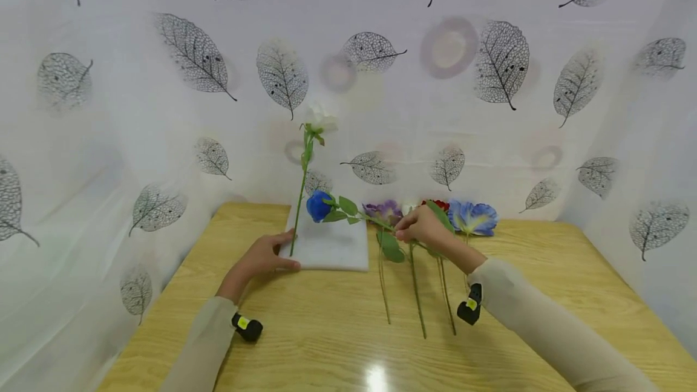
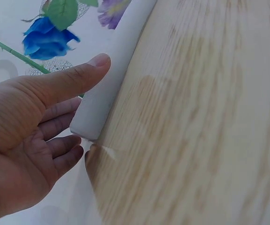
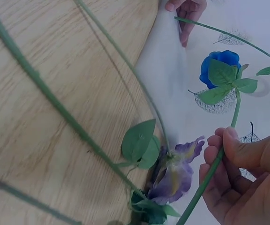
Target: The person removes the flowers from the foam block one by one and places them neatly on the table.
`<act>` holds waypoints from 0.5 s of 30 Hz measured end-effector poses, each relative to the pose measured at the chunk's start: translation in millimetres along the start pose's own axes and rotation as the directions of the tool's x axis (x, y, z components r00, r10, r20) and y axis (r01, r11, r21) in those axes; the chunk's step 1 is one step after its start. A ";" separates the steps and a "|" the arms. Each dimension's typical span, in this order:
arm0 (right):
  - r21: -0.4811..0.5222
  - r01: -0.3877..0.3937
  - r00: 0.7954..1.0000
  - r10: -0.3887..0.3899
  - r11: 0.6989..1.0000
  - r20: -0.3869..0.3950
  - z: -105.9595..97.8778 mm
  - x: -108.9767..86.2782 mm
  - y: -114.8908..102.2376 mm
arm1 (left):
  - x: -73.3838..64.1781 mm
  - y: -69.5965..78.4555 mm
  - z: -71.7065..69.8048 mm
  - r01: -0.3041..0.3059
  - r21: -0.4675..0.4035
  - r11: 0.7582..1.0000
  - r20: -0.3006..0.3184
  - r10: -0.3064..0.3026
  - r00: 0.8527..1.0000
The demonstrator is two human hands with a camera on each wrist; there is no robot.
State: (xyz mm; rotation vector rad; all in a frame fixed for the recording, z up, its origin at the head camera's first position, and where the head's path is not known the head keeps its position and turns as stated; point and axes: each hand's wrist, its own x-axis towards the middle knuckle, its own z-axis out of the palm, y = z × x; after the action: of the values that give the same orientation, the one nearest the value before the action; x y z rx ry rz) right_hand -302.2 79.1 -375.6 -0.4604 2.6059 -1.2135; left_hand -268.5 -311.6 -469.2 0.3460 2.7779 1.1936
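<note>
In the head view, a white foam board (image 1: 337, 253) lies flat on the table's left part, and a white flower (image 1: 321, 120) stands upright from its left side on a long green stem. My left hand (image 1: 265, 253) holds the board's front left corner, thumb along the front edge and fingers at the side, as the left wrist view also shows. Between thumb and fingers, my right hand (image 3: 247, 176) pinches the green stem of a blue rose (image 1: 317, 206). This rose is held over the board, its bloom pointing left.
Right of the board, a purple flower (image 1: 385, 212), a red flower (image 1: 441, 204) and a blue-and-yellow flower (image 1: 474, 218) lie at the far edge of the wooden table (image 1: 316, 331), stems toward me. A leaf-patterned curtain (image 1: 381, 126) hangs behind.
</note>
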 end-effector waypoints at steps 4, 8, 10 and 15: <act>0.011 0.016 1.000 -0.016 1.000 -0.004 -6.9 -9.1 8.0 | 0.1 -0.4 0.1 -0.007 -0.004 1.000 0.002 0.007 1.000; 0.052 0.021 1.000 -0.021 0.998 -0.007 -14.8 -15.6 18.1 | 0.6 -0.2 0.7 -0.010 -0.003 1.000 -0.001 0.010 1.000; 0.063 0.010 1.000 -0.010 0.998 -0.006 -19.5 -18.3 23.6 | 0.3 0.0 1.1 -0.009 -0.002 1.000 -0.001 0.009 1.000; 0.068 -0.023 1.000 0.023 0.997 0.005 -31.6 -25.6 34.1 | -0.4 0.5 2.0 -0.002 -0.006 1.000 0.000 0.002 1.000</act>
State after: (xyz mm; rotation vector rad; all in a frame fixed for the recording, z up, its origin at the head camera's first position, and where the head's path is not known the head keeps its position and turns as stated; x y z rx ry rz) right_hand -295.4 131.6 -380.1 -0.4187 2.5496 -1.2880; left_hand -267.6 -309.9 -470.2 0.3478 2.7744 1.2022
